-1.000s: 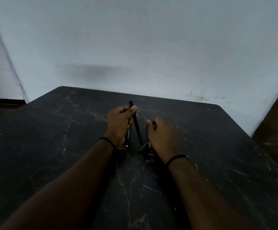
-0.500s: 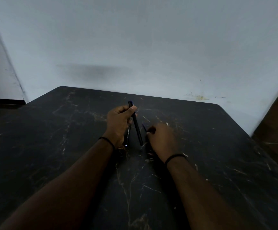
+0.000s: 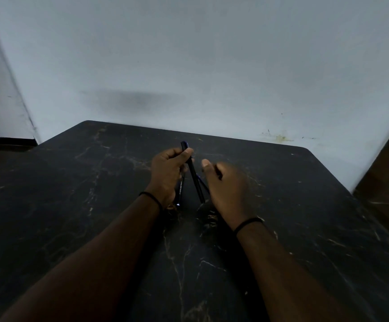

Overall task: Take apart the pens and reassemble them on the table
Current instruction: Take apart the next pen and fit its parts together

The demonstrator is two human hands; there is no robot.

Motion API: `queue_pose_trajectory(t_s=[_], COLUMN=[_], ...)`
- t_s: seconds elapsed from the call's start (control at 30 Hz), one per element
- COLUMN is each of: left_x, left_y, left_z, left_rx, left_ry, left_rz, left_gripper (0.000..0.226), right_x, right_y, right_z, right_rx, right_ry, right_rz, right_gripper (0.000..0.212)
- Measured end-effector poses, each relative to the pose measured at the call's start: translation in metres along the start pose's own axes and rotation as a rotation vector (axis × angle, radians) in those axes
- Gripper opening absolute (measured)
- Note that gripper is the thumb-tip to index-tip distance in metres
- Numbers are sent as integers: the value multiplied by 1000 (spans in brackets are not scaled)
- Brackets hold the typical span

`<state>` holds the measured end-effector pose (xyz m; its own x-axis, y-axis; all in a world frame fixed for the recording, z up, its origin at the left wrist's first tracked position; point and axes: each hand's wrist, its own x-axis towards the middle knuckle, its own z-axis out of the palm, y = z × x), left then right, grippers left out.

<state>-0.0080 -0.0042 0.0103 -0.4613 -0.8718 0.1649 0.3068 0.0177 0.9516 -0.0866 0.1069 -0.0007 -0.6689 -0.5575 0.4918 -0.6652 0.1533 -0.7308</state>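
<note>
My left hand (image 3: 166,171) is closed around a dark pen barrel (image 3: 194,177). The barrel slants from above my thumb down toward the table (image 3: 72,205). A second dark pen with white print (image 3: 180,190) comes out from under the same hand. I cannot tell whether it is held or lies on the table. My right hand (image 3: 227,188) is just right of the barrel, blurred, with curled fingers and the thumb raised. A thin blue refill (image 3: 202,181) runs from beside the barrel in under this hand's palm.
The black marble-patterned table stands against a pale wall (image 3: 212,66). Its far edge is just beyond my hands. A brown wooden surface (image 3: 388,173) borders the table on the right. Both wrists wear a thin black band.
My right hand has moved up and slightly right, and its thumb has lifted. The refill's tip now shows lower, near the barrel. My left hand and its pen have hardly moved.
</note>
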Motion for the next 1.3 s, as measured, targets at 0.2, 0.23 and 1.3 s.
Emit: queue_pose_trajectory(t_s=[0.2,0.23,1.3], left_x=[-6,-7,1], left_y=[9,9,27], left_z=[0,-1,-9], left_rx=[-174,-194,-366], left_ry=[-155,-187,-135], left_rz=[-96,-109,68], left_gripper=[17,18,20], right_x=[-3,-4,-15], right_y=[-4,-5,-28], right_z=[7,6,0], right_rx=[254,289,45], right_ry=[-256,-259,-154], right_rz=[77,85,64], right_gripper=[16,14,52])
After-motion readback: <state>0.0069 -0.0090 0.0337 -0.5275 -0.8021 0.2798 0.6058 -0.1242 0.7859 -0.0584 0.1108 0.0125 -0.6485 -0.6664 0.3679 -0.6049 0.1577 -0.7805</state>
